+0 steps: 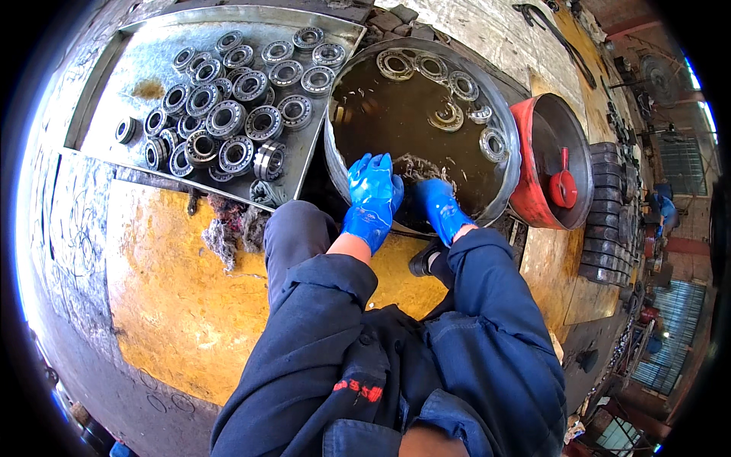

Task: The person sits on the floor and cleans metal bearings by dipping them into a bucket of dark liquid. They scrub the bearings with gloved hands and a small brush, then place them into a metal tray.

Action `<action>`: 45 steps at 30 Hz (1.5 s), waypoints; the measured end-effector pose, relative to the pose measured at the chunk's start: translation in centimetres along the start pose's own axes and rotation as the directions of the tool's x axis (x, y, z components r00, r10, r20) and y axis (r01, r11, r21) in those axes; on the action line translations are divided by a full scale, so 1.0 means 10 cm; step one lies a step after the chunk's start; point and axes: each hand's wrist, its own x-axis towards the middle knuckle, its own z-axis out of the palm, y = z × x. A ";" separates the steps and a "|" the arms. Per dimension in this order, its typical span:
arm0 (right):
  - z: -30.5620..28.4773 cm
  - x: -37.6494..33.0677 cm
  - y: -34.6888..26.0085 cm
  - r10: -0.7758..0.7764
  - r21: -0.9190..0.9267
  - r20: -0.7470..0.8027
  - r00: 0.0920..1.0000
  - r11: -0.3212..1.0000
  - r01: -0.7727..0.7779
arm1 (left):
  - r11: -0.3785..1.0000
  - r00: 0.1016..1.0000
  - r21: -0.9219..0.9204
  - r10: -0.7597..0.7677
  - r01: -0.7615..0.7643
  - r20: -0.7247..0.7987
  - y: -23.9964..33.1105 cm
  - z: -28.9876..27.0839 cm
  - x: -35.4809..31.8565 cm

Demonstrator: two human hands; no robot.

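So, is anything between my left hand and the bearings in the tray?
Yes: going left from your left hand, the tub's rim comes first, then the tray's raised edge, before the bearings.

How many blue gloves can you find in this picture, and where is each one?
2: one glove on the left hand, over the near side of the round tub; the other glove on the right hand, its fingers mostly out of sight.
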 end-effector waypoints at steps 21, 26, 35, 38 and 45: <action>0.58 0.17 0.26 0.007 0.169 -0.318 0.948 0.984 0.049 | 1.000 1.000 -0.017 0.002 -0.001 0.026 0.01 0.03 0.01; 0.16 0.21 -0.07 -0.084 -0.289 -0.028 0.996 0.955 0.072 | 1.000 0.999 0.011 -0.013 0.013 0.032 0.00 -0.01 0.01; 0.27 0.10 -0.02 0.094 0.043 -0.143 0.985 0.995 -0.089 | 0.999 0.999 0.032 -0.015 0.014 0.044 -0.02 -0.02 0.01; 0.24 0.17 -0.16 -0.221 -0.391 0.020 0.975 0.896 0.211 | 1.000 0.999 0.017 -0.017 0.016 0.040 -0.01 0.01 0.00; 0.66 0.28 0.32 0.010 0.333 -0.263 0.965 0.940 0.081 | 1.000 1.000 0.010 -0.004 0.004 0.010 -0.04 0.02 0.00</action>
